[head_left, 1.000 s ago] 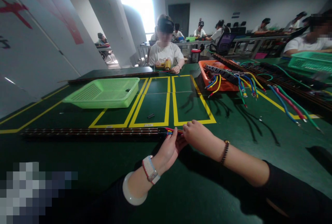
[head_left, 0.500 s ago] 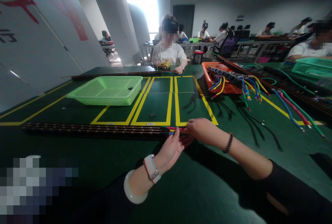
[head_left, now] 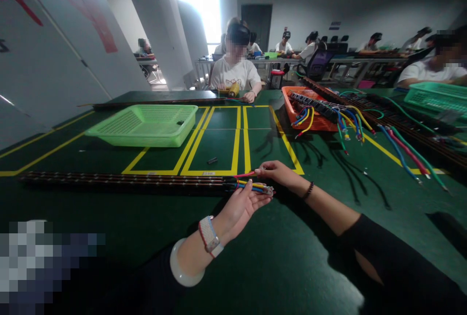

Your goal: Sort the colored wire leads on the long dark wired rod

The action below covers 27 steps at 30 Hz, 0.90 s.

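Observation:
A long dark strip assembly (head_left: 127, 181) with brown rails lies across the green table, its right end at my hands. From that end come blue and yellow wires (head_left: 257, 186) with metal terminals at their tips. My left hand (head_left: 242, 208) holds these wires from below, thumb on top and fingers stretched under them. A red wire (head_left: 243, 175) runs apart from the bundle, a little farther back. My right hand (head_left: 279, 175) pinches the red wire near its end.
A light green basket (head_left: 146, 132) with a small black piece stands behind the strip. A small dark piece (head_left: 212, 161) lies inside yellow tape lines. To the right, an orange basket (head_left: 321, 123) bears strips with coloured wires. A person (head_left: 235, 72) sits across the table.
My right hand has drawn the red wire up and away from the bundle. The blue and yellow wire ends now show above my left fingers. My left hand has kept its hold.

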### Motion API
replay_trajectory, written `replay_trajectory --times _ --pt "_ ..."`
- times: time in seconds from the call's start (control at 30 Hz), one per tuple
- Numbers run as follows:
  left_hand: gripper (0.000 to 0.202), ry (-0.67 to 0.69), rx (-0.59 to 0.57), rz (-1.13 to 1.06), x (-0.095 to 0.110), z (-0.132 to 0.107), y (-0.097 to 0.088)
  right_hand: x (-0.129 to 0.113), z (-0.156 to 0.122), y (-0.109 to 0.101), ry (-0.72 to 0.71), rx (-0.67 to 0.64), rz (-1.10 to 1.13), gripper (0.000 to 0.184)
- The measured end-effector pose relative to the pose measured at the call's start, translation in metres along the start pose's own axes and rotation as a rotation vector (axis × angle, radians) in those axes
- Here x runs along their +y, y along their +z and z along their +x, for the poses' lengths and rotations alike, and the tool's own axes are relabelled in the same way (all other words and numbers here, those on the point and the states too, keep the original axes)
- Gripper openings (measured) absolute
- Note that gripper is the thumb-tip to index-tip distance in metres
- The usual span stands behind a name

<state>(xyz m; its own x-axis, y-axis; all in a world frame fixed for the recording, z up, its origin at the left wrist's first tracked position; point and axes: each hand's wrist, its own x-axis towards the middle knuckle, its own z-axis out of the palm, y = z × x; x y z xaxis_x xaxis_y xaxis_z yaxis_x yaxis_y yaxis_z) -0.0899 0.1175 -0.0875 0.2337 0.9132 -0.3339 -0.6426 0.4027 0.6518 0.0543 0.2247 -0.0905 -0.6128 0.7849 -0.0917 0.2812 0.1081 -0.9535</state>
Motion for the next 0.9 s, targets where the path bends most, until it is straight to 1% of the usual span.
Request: replay_trajectory --times 0.1,0.17,0.3,0.37,0.47,0.5,0.57,0.63,0.77,0.9 --pt "0.03 -0.006 -0.009 -0.015 0.0 0.001 -0.001 0.0 0.001 -0.001 -0.005 0.01 -0.031 0.046" --pt "0.029 -0.005 -0.004 -0.019 0.0 0.001 -0.001 0.001 0.001 -0.004 0.0 0.004 -0.132 0.045" --pt "0.027 -0.005 0.014 -0.014 0.0 0.001 -0.001 -0.005 -0.005 -0.008 0.024 -0.011 -0.487 0.042" --pt "0.027 -0.01 0.008 -0.016 0.0 0.001 -0.001 -0.014 -0.012 -0.006 -0.005 0.058 -0.679 0.038" --pt "0.026 0.008 -0.021 -0.037 -0.002 0.002 -0.003 -0.035 -0.025 0.002 -0.097 0.236 -1.026 0.035" --pt "0.025 0.021 -0.032 -0.049 -0.003 0.003 -0.004 -0.043 -0.029 0.006 -0.125 0.259 -1.134 0.035" --pt "0.021 0.041 -0.049 -0.069 -0.005 0.005 -0.006 -0.054 -0.037 0.013 -0.155 0.232 -1.284 0.04" --pt "0.017 0.046 -0.057 -0.075 -0.006 0.005 -0.006 -0.06 -0.042 0.019 -0.157 0.17 -1.354 0.044" --pt "0.018 0.047 -0.046 -0.046 -0.004 0.003 -0.002 -0.058 -0.044 0.023 -0.088 0.069 -1.364 0.041" --pt "0.024 0.025 -0.061 -0.037 -0.001 -0.001 0.002 -0.055 -0.043 0.019 -0.004 0.063 -1.33 0.041"
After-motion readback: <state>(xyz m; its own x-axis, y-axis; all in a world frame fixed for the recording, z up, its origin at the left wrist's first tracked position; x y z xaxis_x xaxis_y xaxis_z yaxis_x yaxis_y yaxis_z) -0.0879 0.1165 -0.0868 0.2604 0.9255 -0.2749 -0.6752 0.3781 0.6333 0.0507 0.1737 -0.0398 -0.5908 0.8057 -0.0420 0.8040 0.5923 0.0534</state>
